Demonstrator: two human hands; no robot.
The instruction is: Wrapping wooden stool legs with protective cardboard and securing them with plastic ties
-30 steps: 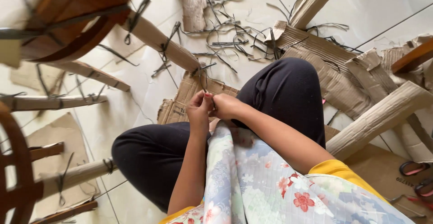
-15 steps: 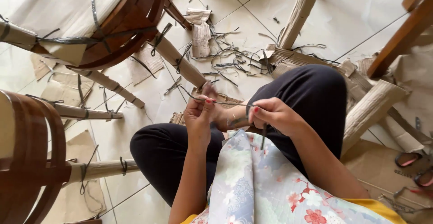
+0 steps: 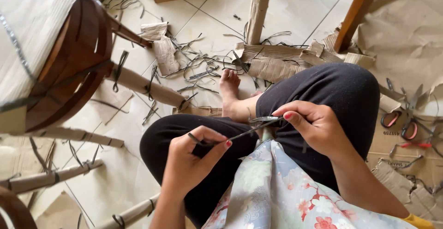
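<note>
I sit cross-legged on the tiled floor in black trousers and a floral top. A thin dark strip [image 3: 244, 130] stretches between my hands above my lap. My left hand [image 3: 191, 162] pinches its lower end with thumb and forefinger. My right hand [image 3: 314, 125] pinches its upper end, where the strip widens into a flat grey band. My bare foot [image 3: 229, 90] rests on the tiles just beyond my hands.
A wooden chair [image 3: 69, 77] with paper-wrapped legs lies tipped over at the left. Cut dark strips [image 3: 203, 67] and corrugated cardboard scraps [image 3: 277, 63] litter the floor ahead. Red-handled scissors [image 3: 401, 123] lie on brown paper at the right. A wooden leg [image 3: 355, 14] stands behind.
My hands have moved apart from where they met over my knee, drawing the strip out between them. My head has tilted, so the view has shifted toward the floor ahead.
</note>
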